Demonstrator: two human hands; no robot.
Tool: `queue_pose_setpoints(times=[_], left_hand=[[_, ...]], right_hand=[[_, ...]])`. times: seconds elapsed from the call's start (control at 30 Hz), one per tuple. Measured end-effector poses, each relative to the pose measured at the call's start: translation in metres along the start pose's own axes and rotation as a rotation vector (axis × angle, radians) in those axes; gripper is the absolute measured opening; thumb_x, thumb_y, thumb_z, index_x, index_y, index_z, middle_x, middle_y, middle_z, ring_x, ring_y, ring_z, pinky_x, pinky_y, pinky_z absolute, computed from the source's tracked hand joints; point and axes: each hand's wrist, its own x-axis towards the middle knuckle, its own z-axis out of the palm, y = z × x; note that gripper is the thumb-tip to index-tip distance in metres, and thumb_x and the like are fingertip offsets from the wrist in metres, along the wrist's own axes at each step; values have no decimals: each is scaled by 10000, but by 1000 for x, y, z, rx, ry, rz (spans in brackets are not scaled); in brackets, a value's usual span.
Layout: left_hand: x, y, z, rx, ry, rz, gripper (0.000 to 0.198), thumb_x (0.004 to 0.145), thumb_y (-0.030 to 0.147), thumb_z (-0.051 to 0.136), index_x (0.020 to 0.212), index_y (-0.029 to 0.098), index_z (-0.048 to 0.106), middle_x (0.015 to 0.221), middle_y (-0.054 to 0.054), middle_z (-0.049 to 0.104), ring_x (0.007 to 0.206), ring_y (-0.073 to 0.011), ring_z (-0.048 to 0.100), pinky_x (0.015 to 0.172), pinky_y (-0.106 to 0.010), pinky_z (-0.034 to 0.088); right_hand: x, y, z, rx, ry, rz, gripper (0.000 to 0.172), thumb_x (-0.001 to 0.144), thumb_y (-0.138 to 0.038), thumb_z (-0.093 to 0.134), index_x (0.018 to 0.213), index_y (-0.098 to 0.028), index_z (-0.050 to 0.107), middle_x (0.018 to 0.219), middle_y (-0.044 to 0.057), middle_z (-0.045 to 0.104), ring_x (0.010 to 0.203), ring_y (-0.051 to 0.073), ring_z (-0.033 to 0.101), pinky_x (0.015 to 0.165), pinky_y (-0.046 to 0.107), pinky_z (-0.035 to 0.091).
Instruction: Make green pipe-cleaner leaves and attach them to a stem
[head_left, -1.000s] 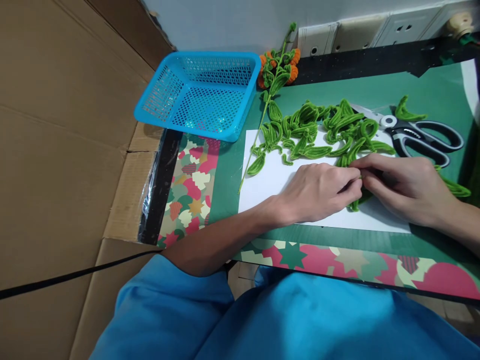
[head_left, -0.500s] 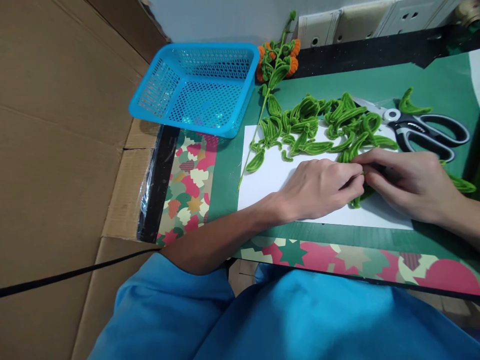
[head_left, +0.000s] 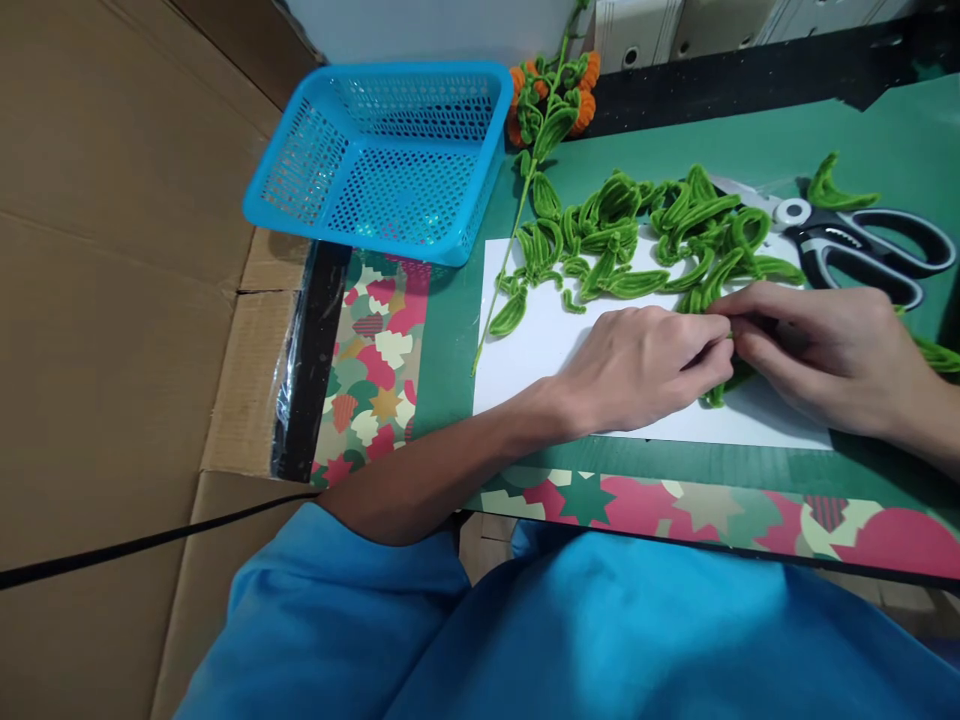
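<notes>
My left hand (head_left: 645,365) and my right hand (head_left: 832,355) meet over a white sheet of paper (head_left: 525,385), their fingertips pinched together. Between them is a green pipe-cleaner leaf (head_left: 715,394); one end sticks out below the fingers, while most of it is hidden. Just beyond my hands lies a loose heap of green pipe-cleaner leaves (head_left: 615,235). Black and grey scissors (head_left: 847,240) rest behind my right hand, blades pointing left. Left of the heap lies a long green stem with leaves and orange flowers (head_left: 551,130).
A blue perforated plastic basket (head_left: 360,240) stands at the back left. Cardboard (head_left: 112,300) rises along the left side. Wall sockets (head_left: 637,40) line the back. A patterned strip (head_left: 675,515) edges the front of the green table mat (head_left: 450,350).
The view has shifted slightly, so the basket and stem appear higher. Both hands stay pinched together at the same spot over the paper.
</notes>
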Motion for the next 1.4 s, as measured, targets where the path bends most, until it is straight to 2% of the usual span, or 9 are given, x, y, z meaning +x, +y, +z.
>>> queue_pose_setpoints(times=[0.63,1.27,1.4], left_hand=[[1,-1,1,-8,-13,2,365,1088,344,470,841,208,702,715,-28,691,636,-172,614,624,-329,304],[0,-2,0,-1,6,-11,363,1074,328,483,820,193,705,714,-20,691,620,-158,571,622,-324,314],[-1,-3,-1,11,-8,-21,374,1075,346,481,825,189,712,718,-19,689,634,-156,576,631,-309,323]], right_hand=[[1,-2,-2,-14,3,-12,174,967,-229,538,1040,-218,696,651,-26,667,424,112,534,490,248,417],[-1,2,4,43,7,-11,188,1008,-219,533,1048,-183,713,717,-20,698,500,109,577,534,240,425],[-1,3,6,85,20,-5,165,1018,-218,554,1061,-200,712,721,-28,688,500,112,552,541,245,421]])
